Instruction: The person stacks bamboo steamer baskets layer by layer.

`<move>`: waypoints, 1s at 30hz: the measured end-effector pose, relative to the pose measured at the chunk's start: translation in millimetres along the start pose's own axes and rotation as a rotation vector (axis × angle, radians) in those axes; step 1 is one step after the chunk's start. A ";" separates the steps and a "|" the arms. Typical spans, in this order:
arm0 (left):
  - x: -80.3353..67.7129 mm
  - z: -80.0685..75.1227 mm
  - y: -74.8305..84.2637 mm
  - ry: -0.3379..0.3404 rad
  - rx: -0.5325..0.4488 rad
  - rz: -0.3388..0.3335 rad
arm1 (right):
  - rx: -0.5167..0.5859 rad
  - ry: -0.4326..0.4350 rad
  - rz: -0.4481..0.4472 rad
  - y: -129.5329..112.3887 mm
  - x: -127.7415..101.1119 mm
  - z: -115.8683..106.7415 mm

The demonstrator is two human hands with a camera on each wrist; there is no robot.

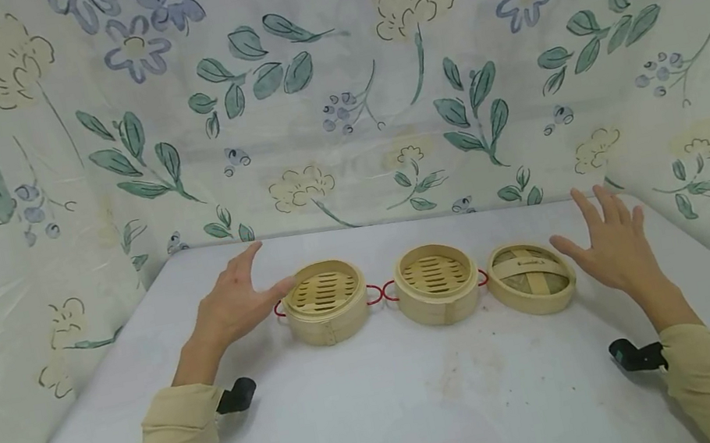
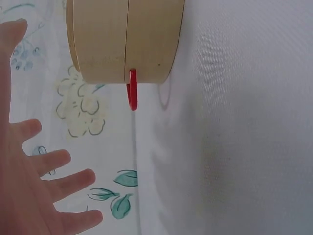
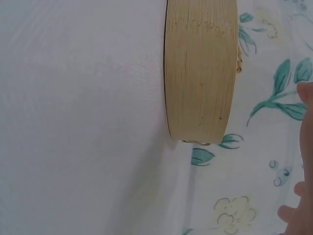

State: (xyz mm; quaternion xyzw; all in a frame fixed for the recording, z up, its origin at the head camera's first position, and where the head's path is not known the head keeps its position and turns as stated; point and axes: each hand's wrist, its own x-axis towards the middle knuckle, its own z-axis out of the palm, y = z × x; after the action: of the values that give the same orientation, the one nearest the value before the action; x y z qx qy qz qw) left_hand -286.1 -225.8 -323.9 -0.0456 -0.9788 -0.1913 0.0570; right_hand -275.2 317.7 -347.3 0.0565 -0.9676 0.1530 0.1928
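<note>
Two round bamboo steamer baskets with slatted bottoms and red side handles stand in a row: the left basket (image 1: 331, 327) and the middle basket (image 1: 442, 309). Right of them is the woven bamboo lid (image 1: 531, 279) with a flat strip across its top. My left hand (image 1: 233, 298) hovers beside the left basket, fingers spread, holding nothing; in the head view its thumb overlaps the basket's rim. My right hand (image 1: 616, 247) is raised just right of the lid with spread fingers and nothing in it. The left wrist view shows the left basket's side (image 2: 124, 39) and red handle (image 2: 132, 89) apart from the fingers.
A white table (image 1: 390, 421) bears the steamer pieces, with faint brownish stains and small specks in front of them. Behind and at both sides hangs a floral cloth (image 1: 370, 147). Black wrist cameras are strapped below each hand.
</note>
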 end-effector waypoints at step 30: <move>2.9 22.3 4.2 -0.265 -0.270 0.133 | 0.077 -0.021 -0.009 -11.0 0.6 -1.5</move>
State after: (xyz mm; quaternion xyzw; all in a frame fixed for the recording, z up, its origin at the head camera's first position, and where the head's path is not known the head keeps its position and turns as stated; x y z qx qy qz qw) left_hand -290.6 -213.3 -342.5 -0.1424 -0.9380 -0.3091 -0.0665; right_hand -273.3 307.7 -342.7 0.0698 -0.9627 0.1888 0.1809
